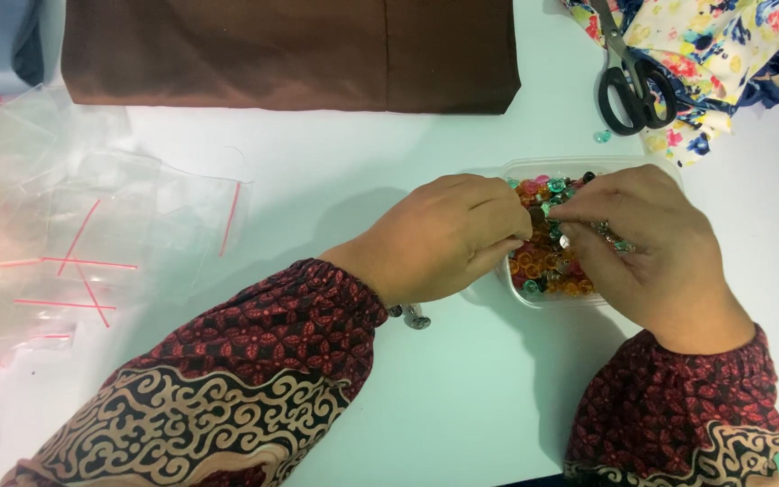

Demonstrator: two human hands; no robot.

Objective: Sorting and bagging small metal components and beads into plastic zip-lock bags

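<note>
While both hands (448, 236) (651, 243) crowd the bead tub (534, 168), scissors (633, 86) lie near.

A shallow clear plastic tub (523, 168), set flat on the white tabletop (462, 397) and partly covered from above, is filled with small beads (543, 263) in orange, red and green, heaped loosely inside.
</note>
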